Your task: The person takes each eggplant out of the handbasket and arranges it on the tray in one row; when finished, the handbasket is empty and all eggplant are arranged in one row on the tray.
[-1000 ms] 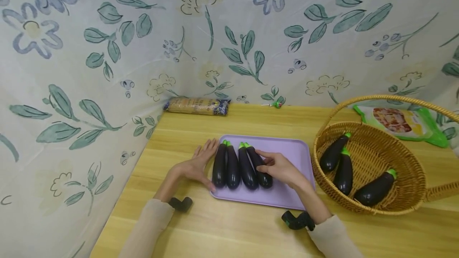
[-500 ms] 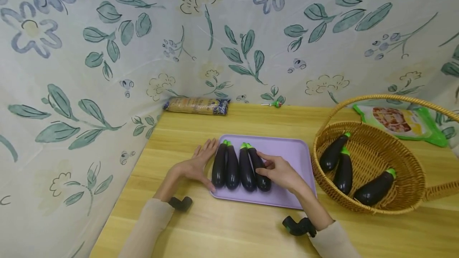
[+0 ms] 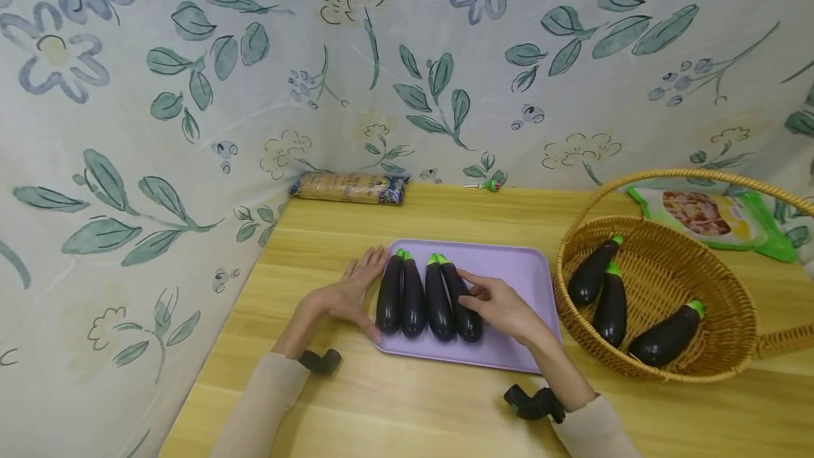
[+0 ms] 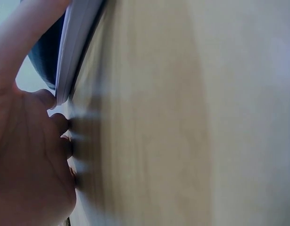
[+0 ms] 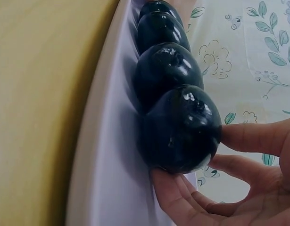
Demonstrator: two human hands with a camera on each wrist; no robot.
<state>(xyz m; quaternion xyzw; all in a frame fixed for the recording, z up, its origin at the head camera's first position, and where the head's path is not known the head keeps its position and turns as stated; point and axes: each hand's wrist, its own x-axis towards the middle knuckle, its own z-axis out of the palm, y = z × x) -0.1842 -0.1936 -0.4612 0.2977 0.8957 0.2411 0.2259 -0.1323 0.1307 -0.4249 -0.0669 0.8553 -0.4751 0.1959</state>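
Several dark eggplants lie side by side on a lilac tray [image 3: 509,260], green stem ends pointing away from me. My right hand [image 3: 502,306] holds the rightmost eggplant [image 3: 461,302]; in the right wrist view thumb and fingers sit around its rounded end [image 5: 182,132]. Beside it lies another eggplant [image 3: 439,302], and a narrow gap separates this pair from the two on the left. My left hand [image 3: 346,295] has its fingers spread straight along the tray's left edge, near the leftmost eggplant [image 3: 389,295]. In the left wrist view, the left palm [image 4: 31,155] is next to the tray rim.
A wicker basket [image 3: 731,288] with a tall handle stands right of the tray, holding three eggplants. Behind it lies a green food packet [image 3: 712,218]. A noodle packet [image 3: 348,188] and a small green-red item [image 3: 491,185] lie along the back of the wooden table [image 3: 394,401].
The two right eggplants have shifted slightly, their stem ends to the right and their round ends toward me. My right hand moved slightly with them. The left hand stayed put.
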